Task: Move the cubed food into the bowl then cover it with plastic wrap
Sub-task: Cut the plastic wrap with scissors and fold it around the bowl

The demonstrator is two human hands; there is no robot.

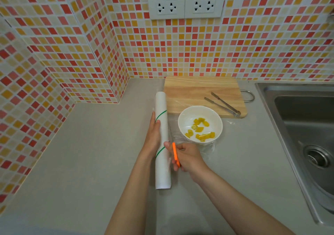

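on the pale grey countertop (pixel 86 158) a long white roll of plastic wrap with thin green stripes (pixel 162 144) lies lengthwise, pointing away from the person. the left hand (pixel 153 135) rests flat along the roll's left side, fingers stretched forward and thumb over the top, pressing it rather than closing around it. the right hand (pixel 188 157) is just to the right of the roll, curled around the orange handle of a pair of scissors (pixel 176 155); the blades are mostly hidden and i cannot tell whether they are apart or together.

a sheet of clear plastic film (pixel 207 149) is drawn out from the roll to the right, lying wrinkled on the counter and reaching under and past the round white bowl (pixel 200 124). the bowl stands on this film, just right of the roll and touching the near edge of the light wooden cutting board (pixel 198 90). inside the bowl lie the yellow cubed pieces of food (pixel 200 129), scattered over the bottom; its top looks uncovered.

slim metal tongs (pixel 223 105) lie on the board's right part, tips pointing toward the wall. to the right is a stainless steel sink (pixel 307 126). behind everything rises a wall of small red, orange and cream mosaic tiles (pixel 72 44) with two white double sockets (pixel 186 6).
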